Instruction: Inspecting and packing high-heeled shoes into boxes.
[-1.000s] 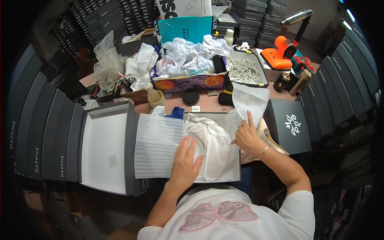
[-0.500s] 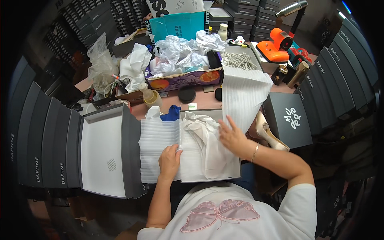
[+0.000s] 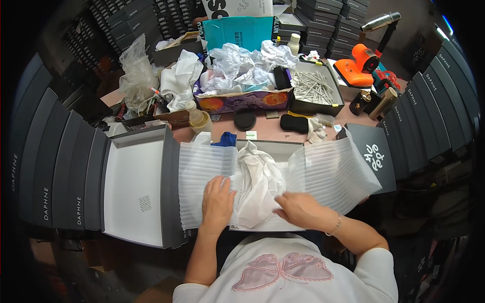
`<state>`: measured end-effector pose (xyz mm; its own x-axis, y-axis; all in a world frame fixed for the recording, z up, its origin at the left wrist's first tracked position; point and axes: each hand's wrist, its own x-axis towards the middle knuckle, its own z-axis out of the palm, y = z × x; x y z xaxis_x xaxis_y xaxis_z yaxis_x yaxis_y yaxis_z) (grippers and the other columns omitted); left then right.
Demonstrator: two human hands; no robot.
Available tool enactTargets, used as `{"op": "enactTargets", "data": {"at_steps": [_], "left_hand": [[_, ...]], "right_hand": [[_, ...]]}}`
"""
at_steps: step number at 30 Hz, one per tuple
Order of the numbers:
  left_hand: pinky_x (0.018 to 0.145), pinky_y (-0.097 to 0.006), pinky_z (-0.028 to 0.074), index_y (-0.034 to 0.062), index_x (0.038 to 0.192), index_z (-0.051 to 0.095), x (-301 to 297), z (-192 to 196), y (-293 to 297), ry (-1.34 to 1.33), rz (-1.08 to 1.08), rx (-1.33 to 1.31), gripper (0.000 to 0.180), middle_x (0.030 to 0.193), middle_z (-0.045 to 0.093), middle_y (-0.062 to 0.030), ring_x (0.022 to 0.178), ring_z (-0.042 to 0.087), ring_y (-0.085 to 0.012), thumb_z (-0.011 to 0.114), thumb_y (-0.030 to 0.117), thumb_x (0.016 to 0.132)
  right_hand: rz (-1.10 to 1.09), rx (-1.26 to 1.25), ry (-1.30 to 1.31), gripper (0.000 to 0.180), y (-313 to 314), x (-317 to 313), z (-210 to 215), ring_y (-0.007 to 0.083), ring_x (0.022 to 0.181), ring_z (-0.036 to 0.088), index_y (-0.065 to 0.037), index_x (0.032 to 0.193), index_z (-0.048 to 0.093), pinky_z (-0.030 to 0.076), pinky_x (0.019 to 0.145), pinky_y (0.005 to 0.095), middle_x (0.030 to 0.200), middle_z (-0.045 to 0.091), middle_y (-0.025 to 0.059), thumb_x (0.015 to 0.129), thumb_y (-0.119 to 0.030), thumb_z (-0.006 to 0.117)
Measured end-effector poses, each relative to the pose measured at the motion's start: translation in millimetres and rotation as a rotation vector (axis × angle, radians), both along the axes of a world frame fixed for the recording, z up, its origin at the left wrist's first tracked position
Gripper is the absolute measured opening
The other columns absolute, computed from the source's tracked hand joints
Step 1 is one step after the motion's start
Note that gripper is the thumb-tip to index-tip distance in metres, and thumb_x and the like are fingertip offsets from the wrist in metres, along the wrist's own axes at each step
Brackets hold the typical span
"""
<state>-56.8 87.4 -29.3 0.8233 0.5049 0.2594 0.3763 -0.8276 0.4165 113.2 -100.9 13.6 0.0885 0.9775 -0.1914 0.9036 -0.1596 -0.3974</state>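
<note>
An open shoe box (image 3: 275, 148) lies before me, with crumpled white tissue paper (image 3: 258, 179) inside. Ribbed white foam sheeting spreads past both sides, as a left flap (image 3: 202, 177) and a right flap (image 3: 331, 174). My left hand (image 3: 218, 202) rests on the left flap by the box edge, its fingers stretched out. Over the right part of the box is my right hand (image 3: 305, 209), fingers curled by the tissue; what they pinch, if anything, is hidden. The right flap covers where a beige high-heeled shoe lay.
An empty-looking grey box lid (image 3: 134, 187) stands left, beside upright dark boxes (image 3: 65, 166). A dark box (image 3: 371, 156) and stacked boxes (image 3: 429, 106) flank the right. Behind are a pump bottle (image 3: 198, 118), a black case (image 3: 295, 123), a carton of crumpled paper (image 3: 242, 101) and an orange tool (image 3: 358, 65).
The right foam flap has come down from the back toward the right, covering the shoe and uncovering the black case. My right hand has moved nearer me; the left fingers have loosened and flattened.
</note>
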Motion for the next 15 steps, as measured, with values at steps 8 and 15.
{"op": "enactTargets", "data": {"at_steps": [8, 15], "left_hand": [[0.102, -0.045, 0.039, -0.0109, 0.138, 0.030, 5.8, -78.6, -1.5, 0.040, 0.074, -0.500, 0.066, 0.133, 0.045, -0.0326, 0.125, 0.044, -0.0447, 0.062, 0.018, 0.089], [0.110, -0.046, 0.029, -0.0075, 0.139, 0.035, 1.4, -85.4, 41.3, 0.299, 0.213, -0.457, 0.065, 0.139, 0.039, -0.0340, 0.130, 0.038, -0.0467, 0.044, 0.041, 0.097]], "right_hand": [[-0.484, 0.119, 0.299, 0.078, 86.0, 7.8, -137.2, 0.0517, 0.104, 0.057, -0.015, 0.148, 0.026, 0.050, 0.087, 0.0484, 0.143, 0.023, 0.0390, 0.079, -0.026, 0.062], [-0.506, 0.250, 0.285, 0.067, 59.8, 17.7, -61.0, 0.0477, 0.110, 0.054, -0.009, 0.142, 0.039, 0.046, 0.093, 0.0459, 0.137, 0.039, 0.0317, 0.077, -0.011, 0.056]]}}
